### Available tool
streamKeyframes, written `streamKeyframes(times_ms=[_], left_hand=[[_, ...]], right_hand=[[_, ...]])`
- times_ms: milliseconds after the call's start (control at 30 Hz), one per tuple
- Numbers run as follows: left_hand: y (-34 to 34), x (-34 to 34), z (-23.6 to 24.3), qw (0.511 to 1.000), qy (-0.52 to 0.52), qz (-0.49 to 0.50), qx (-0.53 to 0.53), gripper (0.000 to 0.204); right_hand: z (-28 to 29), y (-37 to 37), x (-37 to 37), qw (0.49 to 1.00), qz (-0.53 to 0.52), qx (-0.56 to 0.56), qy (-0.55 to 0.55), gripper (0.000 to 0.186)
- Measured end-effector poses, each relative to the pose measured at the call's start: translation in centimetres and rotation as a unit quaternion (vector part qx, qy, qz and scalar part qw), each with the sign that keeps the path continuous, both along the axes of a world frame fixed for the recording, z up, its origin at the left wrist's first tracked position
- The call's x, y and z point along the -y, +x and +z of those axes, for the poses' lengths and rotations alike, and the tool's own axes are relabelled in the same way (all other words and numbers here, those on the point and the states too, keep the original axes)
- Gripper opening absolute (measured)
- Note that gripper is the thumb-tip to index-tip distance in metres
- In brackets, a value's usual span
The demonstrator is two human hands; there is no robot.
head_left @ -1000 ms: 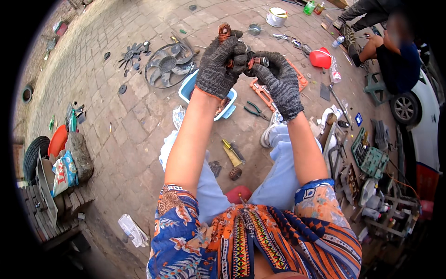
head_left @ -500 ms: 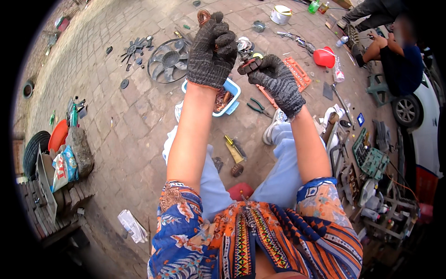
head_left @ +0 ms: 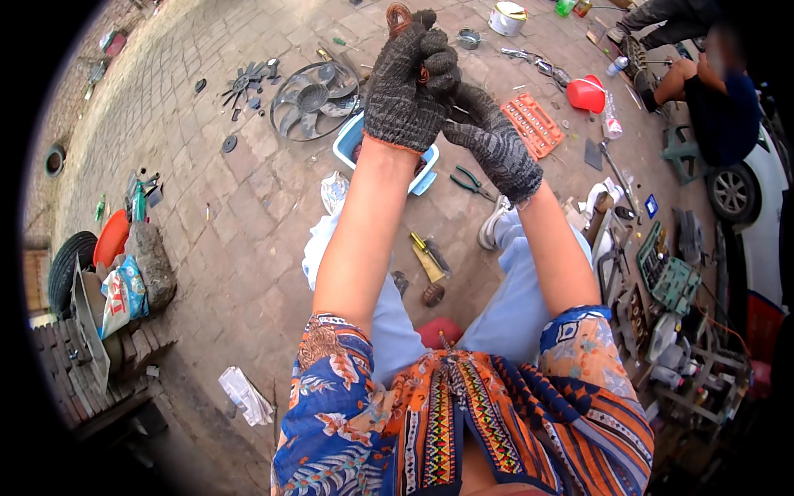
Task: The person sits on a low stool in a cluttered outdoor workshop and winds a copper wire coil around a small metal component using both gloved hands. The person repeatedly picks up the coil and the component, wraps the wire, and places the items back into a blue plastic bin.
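My left hand point(head_left: 409, 87), in a dark knit glove, is raised with its fingers curled round a copper wire coil point(head_left: 399, 18), whose loop sticks up above it. My gloved right hand point(head_left: 492, 140) is against the lower right of my left hand, fingers bent; what it holds is hidden. Beneath them is a blue plastic tub point(head_left: 347, 150), largely covered by the left hand and wrist. An orange socket case point(head_left: 538, 124) and green-handled pliers point(head_left: 467, 183) lie to the right. Between my legs are a yellow-handled tool point(head_left: 422, 246) and a rusty round part point(head_left: 432, 295).
A fan in a ring point(head_left: 314, 99) and broken blades point(head_left: 246, 83) lie ahead. Another person point(head_left: 715, 116) sits at right by a white car point(head_left: 761, 219), near a red bucket point(head_left: 585, 93). A toolbox point(head_left: 667, 281) lies right; tire point(head_left: 70, 269), red basin point(head_left: 113, 237) and rock point(head_left: 149, 264) left.
Both hands shifted apart slightly and are now together again, higher in view. The dark part with red on it that showed in my right hand is now hidden.
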State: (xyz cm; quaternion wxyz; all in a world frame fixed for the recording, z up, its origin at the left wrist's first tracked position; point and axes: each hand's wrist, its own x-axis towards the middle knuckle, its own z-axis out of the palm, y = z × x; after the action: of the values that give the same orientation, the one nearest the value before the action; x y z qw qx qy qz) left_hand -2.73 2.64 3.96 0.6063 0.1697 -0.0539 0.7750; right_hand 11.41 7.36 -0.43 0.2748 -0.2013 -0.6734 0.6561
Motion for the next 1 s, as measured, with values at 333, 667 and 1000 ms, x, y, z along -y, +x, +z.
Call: streamKeyframes(times_ms=[333, 667, 1000], left_hand=[[0.8, 0.1, 0.5, 0.997, 0.044, -0.053, 0.042, 0.023], [2.8, 0.5, 1.9, 0.992, 0.082, -0.093, 0.01, 0.025], [2.4, 0.3, 2.2, 0.991, 0.082, -0.088, 0.056, 0.022]], right_hand=[[-1.5, -1.4, 0.1, 0.984, -0.068, 0.065, 0.149, 0.054], [-1.4, -1.0, -1.2, 0.933, -0.125, 0.139, 0.308, 0.056], [0.8, 1.0, 0.1, 0.876, -0.112, 0.177, 0.434, 0.062]])
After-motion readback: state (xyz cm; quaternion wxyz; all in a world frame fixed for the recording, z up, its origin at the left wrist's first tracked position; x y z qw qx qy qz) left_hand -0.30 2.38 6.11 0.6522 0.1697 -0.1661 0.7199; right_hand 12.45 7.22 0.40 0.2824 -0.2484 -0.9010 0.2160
